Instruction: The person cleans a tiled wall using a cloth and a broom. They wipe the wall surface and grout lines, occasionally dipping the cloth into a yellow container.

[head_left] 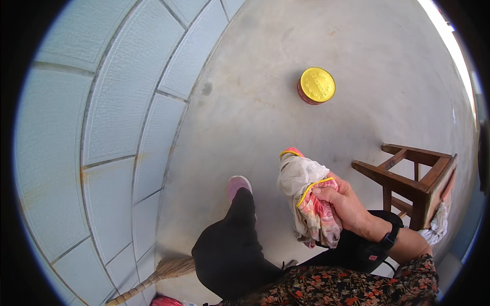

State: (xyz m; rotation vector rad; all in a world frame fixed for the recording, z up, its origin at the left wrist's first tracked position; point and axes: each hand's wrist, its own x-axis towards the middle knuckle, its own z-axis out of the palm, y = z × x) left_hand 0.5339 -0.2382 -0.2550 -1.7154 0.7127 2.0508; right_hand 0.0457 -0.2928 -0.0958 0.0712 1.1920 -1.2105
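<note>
My right hand (346, 204) is closed around a bunched pair of work gloves or similar cloth (302, 176), off-white with pink patches and yellow edging. The bundle hangs in front of my body, above the floor, with its lower end drooping below my fingers. My left hand is out of view. Farther ahead, a round tin (317, 85) with a shiny yellow lid and a dark red side stands on the floor. Raised writing marks its lid.
A wooden stool (413, 179) lies tipped over at my right, with a whitish cloth (436, 225) by it. A straw broom (164, 269) leans near the tiled wall (115, 122) on my left. Below it is a red item (165, 301). The floor (245, 126) is smooth grey concrete.
</note>
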